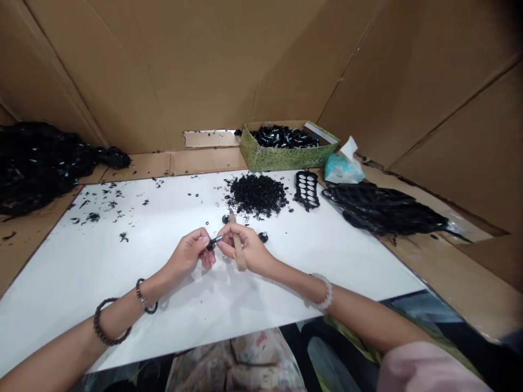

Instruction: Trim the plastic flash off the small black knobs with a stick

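My left hand (193, 249) is closed on a small black part with a shiny metal stud (214, 242), over the white table sheet (163, 310). Close beside it, my right hand (242, 245) has its thumb and finger at the stud's tip, while a brown knife-like tool (237, 247) is held across the same hand. One small black part (225, 219) lies just beyond the tool, and another (263, 237) lies right of my right hand. Beyond my hands is a pile of small black rings (258, 195).
A green patterned box (281, 158) holds many black parts with metal studs. To its right are a tissue pack (344, 169), a black perforated piece (306, 190) and black bundled strips (384, 209). A black plastic bag (36, 163) lies left; black scraps (93, 216) dot the sheet.
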`<move>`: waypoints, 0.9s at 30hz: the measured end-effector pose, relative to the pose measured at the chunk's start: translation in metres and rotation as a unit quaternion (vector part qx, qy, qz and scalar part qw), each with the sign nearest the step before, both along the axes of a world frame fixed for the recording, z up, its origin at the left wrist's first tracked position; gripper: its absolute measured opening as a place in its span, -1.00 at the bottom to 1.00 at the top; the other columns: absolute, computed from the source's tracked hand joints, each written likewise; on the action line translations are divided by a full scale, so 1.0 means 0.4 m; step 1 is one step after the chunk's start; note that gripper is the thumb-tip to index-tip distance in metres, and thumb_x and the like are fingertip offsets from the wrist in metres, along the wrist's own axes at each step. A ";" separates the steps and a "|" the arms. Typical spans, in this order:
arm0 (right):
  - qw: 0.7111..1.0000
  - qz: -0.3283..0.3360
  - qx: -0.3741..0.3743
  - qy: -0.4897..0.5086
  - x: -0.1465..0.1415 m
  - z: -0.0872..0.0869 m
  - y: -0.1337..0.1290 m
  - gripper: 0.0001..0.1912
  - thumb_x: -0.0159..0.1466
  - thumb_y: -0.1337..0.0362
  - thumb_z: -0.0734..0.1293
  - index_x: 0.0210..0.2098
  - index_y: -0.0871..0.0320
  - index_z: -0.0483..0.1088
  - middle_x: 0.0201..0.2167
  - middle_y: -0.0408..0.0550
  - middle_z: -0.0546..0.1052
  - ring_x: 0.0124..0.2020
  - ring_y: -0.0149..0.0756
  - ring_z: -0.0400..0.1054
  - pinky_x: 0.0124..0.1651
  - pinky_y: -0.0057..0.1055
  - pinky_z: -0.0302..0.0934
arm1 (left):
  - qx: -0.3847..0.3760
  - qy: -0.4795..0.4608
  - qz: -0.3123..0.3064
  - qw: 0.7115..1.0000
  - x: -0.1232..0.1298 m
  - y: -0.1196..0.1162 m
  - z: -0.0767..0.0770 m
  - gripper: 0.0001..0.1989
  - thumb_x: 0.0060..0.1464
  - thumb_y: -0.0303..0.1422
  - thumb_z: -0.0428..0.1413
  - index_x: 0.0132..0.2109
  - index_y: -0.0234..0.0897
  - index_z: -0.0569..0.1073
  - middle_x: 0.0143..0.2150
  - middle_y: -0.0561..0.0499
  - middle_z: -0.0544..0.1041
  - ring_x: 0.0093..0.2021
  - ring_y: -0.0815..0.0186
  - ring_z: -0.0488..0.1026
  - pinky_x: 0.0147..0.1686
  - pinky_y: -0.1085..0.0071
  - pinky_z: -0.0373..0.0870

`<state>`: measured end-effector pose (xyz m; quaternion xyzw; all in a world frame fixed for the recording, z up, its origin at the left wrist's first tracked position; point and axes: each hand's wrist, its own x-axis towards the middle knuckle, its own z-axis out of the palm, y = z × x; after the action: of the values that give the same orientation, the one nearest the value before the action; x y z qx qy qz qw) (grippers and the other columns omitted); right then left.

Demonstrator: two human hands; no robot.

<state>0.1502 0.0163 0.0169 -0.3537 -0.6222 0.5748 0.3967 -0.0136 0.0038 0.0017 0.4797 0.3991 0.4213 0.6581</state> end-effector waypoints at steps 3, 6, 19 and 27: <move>1.000 0.000 -0.012 0.012 0.000 -0.001 0.001 -0.82 0.04 0.23 0.36 -0.42 0.17 0.30 -0.64 -0.28 0.27 -0.64 -0.55 0.11 -0.56 -0.56 0.06 | -0.003 -0.001 -0.006 1.000 0.000 -0.002 -0.003 -0.65 -0.05 -0.09 0.12 -0.44 -0.29 0.26 -0.61 0.07 0.49 -0.67 0.43 0.37 -0.59 0.51 0.29; 1.000 -0.006 0.005 0.012 0.009 0.002 0.003 -0.86 0.08 0.23 0.32 -0.39 0.17 0.34 -0.65 -0.27 0.28 -0.62 -0.50 0.20 -0.50 -0.52 0.15 | -0.006 -0.015 -0.014 1.000 -0.006 -0.004 0.002 -0.69 -0.06 -0.16 0.17 -0.38 -0.29 0.27 -0.51 0.05 0.53 -0.57 0.39 0.46 -0.54 0.53 0.30; 0.927 0.076 0.347 -0.121 0.039 0.028 -0.022 -0.92 0.13 0.39 0.24 -0.45 0.17 0.36 -0.63 -0.20 0.39 -0.62 -0.53 0.18 -0.50 -0.58 0.10 | -0.009 -0.106 -0.239 0.965 -0.040 0.024 -0.003 -0.72 -0.08 -0.30 0.20 -0.22 -0.32 0.37 -0.38 -0.06 0.49 -0.44 0.33 0.44 -0.57 0.53 0.34; 0.899 0.043 0.415 -0.136 0.042 0.042 -0.021 -0.89 0.16 0.37 0.25 -0.44 0.14 0.42 -0.65 -0.19 0.42 -0.62 -0.50 0.22 -0.52 -0.57 0.09 | 0.015 -0.081 -0.251 0.965 -0.044 0.023 -0.013 -0.76 -0.04 -0.24 0.18 -0.30 -0.32 0.38 -0.49 0.00 0.46 -0.55 0.41 0.38 -0.58 0.53 0.28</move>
<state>0.1670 0.0080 0.0338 -0.2048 -0.8667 0.2278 0.3938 -0.0310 0.0130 -0.0036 0.5383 0.2049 0.2864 0.7656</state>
